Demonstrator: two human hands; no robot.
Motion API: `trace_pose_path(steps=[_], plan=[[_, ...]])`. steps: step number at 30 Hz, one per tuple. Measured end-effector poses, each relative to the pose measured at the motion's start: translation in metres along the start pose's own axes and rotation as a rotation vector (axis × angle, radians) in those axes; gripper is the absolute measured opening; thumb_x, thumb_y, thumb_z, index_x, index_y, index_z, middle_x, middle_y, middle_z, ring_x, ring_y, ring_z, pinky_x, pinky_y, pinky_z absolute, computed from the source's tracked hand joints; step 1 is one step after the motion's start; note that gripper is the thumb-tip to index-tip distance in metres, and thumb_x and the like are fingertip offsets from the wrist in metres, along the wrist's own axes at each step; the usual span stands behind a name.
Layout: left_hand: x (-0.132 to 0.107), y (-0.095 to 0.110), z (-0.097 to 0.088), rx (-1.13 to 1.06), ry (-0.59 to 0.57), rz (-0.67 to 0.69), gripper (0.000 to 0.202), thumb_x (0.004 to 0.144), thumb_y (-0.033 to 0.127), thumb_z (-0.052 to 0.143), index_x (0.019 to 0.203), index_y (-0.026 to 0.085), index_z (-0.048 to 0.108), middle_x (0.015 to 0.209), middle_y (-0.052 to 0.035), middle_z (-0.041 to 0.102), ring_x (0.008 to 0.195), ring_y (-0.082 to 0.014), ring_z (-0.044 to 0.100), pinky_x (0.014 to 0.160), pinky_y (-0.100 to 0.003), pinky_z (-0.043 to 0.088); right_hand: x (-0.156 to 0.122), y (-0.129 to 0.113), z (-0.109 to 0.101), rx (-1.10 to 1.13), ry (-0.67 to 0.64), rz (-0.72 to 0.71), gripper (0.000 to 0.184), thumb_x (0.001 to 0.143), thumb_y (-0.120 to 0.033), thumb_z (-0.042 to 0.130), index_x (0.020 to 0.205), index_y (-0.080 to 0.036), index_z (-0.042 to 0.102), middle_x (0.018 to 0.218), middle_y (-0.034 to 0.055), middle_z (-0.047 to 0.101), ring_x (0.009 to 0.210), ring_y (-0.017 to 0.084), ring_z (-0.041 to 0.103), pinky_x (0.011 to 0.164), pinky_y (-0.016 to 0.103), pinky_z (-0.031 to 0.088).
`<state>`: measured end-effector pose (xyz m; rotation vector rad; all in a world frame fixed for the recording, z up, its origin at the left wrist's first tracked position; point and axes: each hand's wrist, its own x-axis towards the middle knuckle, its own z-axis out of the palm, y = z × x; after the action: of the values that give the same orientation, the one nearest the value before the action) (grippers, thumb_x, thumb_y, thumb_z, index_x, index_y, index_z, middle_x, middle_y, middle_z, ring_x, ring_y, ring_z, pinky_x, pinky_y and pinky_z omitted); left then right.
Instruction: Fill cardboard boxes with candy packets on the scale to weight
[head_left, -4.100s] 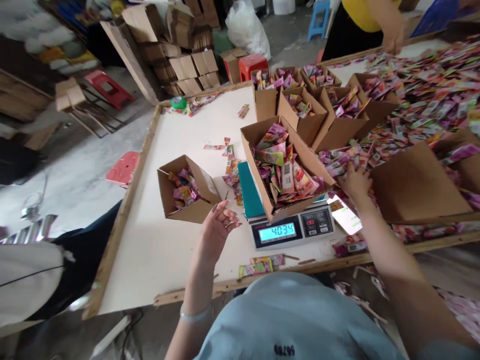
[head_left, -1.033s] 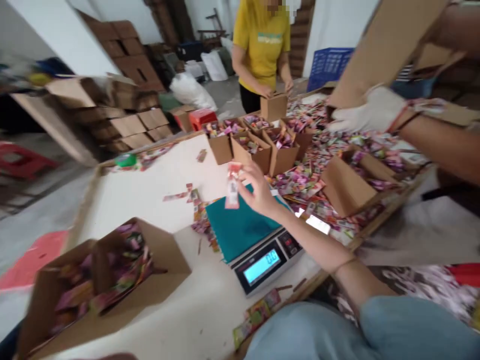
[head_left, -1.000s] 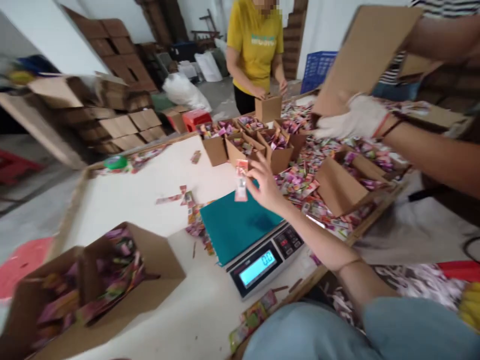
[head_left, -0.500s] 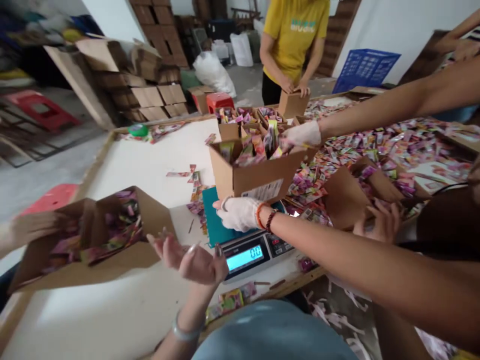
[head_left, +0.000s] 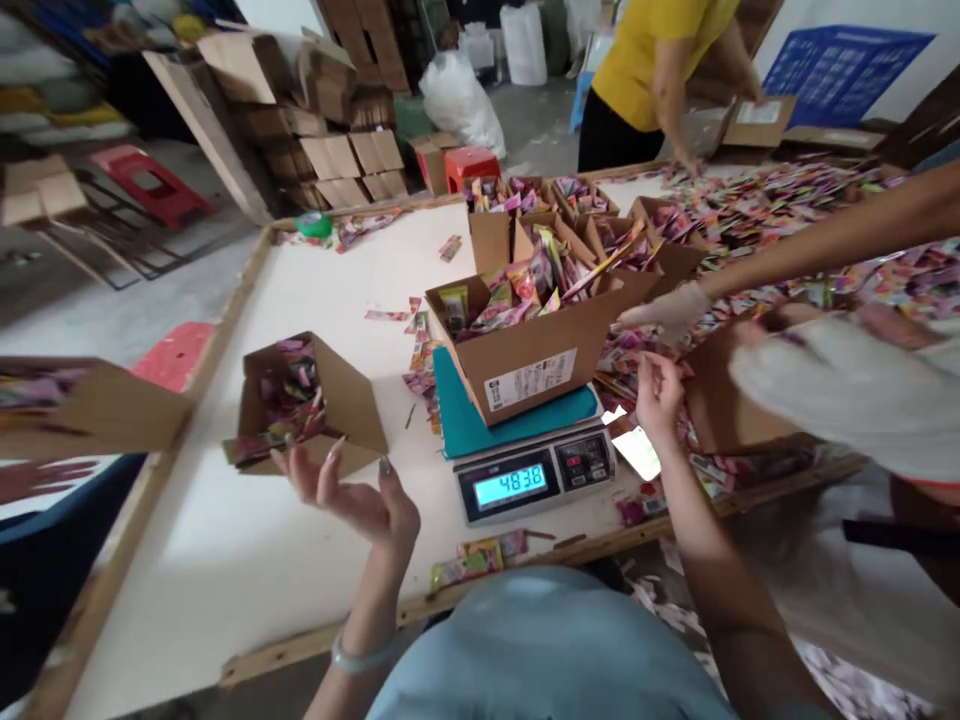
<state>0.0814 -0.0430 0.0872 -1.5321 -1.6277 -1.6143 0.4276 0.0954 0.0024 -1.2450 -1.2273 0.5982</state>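
Observation:
My left hand (head_left: 356, 495) hovers palm up over the table in front of a small open carton (head_left: 349, 390) of colourful sachets, fingers spread and holding nothing. My right hand (head_left: 660, 395) is raised just right of the larger carton, its fingers loosely bent and apart, with nothing visible in them. That larger cardboard box (head_left: 536, 350), labelled and filled with sachets, rests on the teal plate of a digital scale (head_left: 540, 475). The lit display reads 483.8. Beside the box is a co-worker's gloved hand (head_left: 667, 312); another gloved hand (head_left: 832, 385) is blurred at the right.
Several sachet-filled cartons (head_left: 555, 200) stand behind the scale. Loose sachets (head_left: 780, 215) cover the table's right side. At the left edge, a person's hand is below another carton (head_left: 82, 410). A green tape roll (head_left: 313, 226) lies near the far-left corner; a yellow-shirted person (head_left: 664, 60) bends over the far side.
The large box now sits on the scale, and the display went from 0.0 to 483.8. Gloved hands drew back rightward. My right hand moved left. One left carton shifted toward the frame edge.

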Motion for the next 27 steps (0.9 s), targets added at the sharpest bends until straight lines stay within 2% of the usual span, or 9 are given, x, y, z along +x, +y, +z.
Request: trace_pose_path(steps=[3, 6, 9, 13, 16, 19, 22, 25, 27], plan=[[-0.001, -0.002, 0.001, 0.029, 0.012, -0.118, 0.046, 0.094, 0.049, 0.061, 0.132, 0.026, 0.049, 0.165, -0.0158, 0.034, 0.167, -0.0341, 0.013, 0.136, -0.061, 0.010, -0.001, 0.016, 0.000, -0.013, 0.072, 0.014, 0.063, 0.099, -0.079, 0.050, 0.111, -0.019, 0.060, 0.110, 0.0181, 0.069, 0.106, 0.031, 0.070, 0.099, 0.049, 0.059], [-0.003, -0.005, 0.002, -0.002, -0.023, -0.079, 0.045, 0.097, 0.044, 0.059, 0.137, 0.026, 0.049, 0.167, -0.0155, 0.032, 0.168, -0.0320, 0.011, 0.136, -0.059, 0.009, 0.000, 0.021, 0.000, -0.027, 0.085, 0.008, 0.061, 0.098, -0.077, 0.053, 0.109, -0.018, 0.062, 0.107, 0.0176, 0.069, 0.106, 0.033, 0.070, 0.100, 0.050, 0.059], [-0.003, -0.006, 0.006, -0.064, -0.033, -0.020, 0.043, 0.099, 0.036, 0.059, 0.140, 0.029, 0.050, 0.168, -0.0123, 0.033, 0.168, -0.0304, 0.011, 0.136, -0.059, 0.009, 0.003, 0.023, -0.001, -0.043, 0.068, 0.001, 0.063, 0.100, -0.077, 0.049, 0.114, -0.017, 0.065, 0.113, 0.0185, 0.068, 0.111, 0.033, 0.069, 0.102, 0.051, 0.058], [-0.003, 0.004, 0.017, -0.096, -0.054, -0.045, 0.044, 0.101, 0.036, 0.057, 0.143, 0.029, 0.048, 0.167, -0.0132, 0.032, 0.167, -0.0304, 0.017, 0.134, -0.058, 0.017, 0.012, 0.019, 0.011, 0.004, -0.078, 0.000, 0.074, 0.106, -0.076, 0.032, 0.136, -0.015, 0.062, 0.129, 0.0198, 0.066, 0.125, 0.031, 0.065, 0.106, 0.050, 0.058], [-0.002, 0.014, 0.028, -0.154, -0.148, -0.070, 0.046, 0.104, 0.041, 0.052, 0.147, 0.028, 0.045, 0.166, -0.0151, 0.035, 0.162, -0.0311, 0.030, 0.130, -0.057, 0.029, 0.010, 0.004, 0.030, 0.047, -0.219, -0.008, 0.080, 0.108, -0.078, 0.025, 0.147, -0.017, 0.059, 0.141, 0.0180, 0.060, 0.140, 0.030, 0.055, 0.119, 0.050, 0.049], [0.000, 0.017, 0.039, -0.233, -0.335, -0.138, 0.058, 0.104, 0.050, 0.050, 0.157, 0.028, 0.038, 0.169, -0.0166, 0.032, 0.162, -0.0315, 0.030, 0.131, -0.055, 0.030, -0.015, -0.023, 0.048, 0.053, -0.233, -0.008, 0.074, 0.110, -0.074, 0.029, 0.154, -0.020, 0.053, 0.146, 0.0156, 0.058, 0.145, 0.029, 0.050, 0.124, 0.051, 0.044], [0.004, 0.008, 0.048, -0.282, -0.478, -0.269, 0.071, 0.105, 0.057, 0.046, 0.165, 0.025, 0.029, 0.176, -0.0180, 0.024, 0.166, -0.0300, 0.022, 0.135, -0.051, 0.022, -0.064, -0.054, 0.056, 0.033, -0.233, -0.034, 0.062, 0.112, -0.063, 0.038, 0.161, -0.026, 0.043, 0.148, 0.0133, 0.057, 0.141, 0.032, 0.053, 0.121, 0.058, 0.046], [0.015, -0.012, 0.057, -0.259, -0.508, -0.439, 0.085, 0.103, 0.068, 0.043, 0.167, 0.016, 0.025, 0.176, -0.0223, 0.024, 0.166, -0.0293, 0.022, 0.137, -0.045, 0.013, -0.111, -0.075, 0.053, -0.046, -0.347, -0.200, 0.065, 0.111, -0.053, 0.049, 0.169, -0.031, 0.028, 0.157, 0.0118, 0.049, 0.147, 0.037, 0.046, 0.128, 0.071, 0.028], [0.025, -0.030, 0.065, -0.254, -0.504, -0.500, 0.099, 0.098, 0.078, 0.043, 0.169, 0.013, 0.020, 0.177, -0.0238, 0.018, 0.167, -0.0300, 0.019, 0.137, -0.043, 0.008, -0.120, -0.073, 0.043, -0.067, -0.410, -0.323, 0.067, 0.109, -0.047, 0.055, 0.169, -0.034, 0.029, 0.159, 0.0097, 0.047, 0.150, 0.038, 0.042, 0.131, 0.071, 0.019]])
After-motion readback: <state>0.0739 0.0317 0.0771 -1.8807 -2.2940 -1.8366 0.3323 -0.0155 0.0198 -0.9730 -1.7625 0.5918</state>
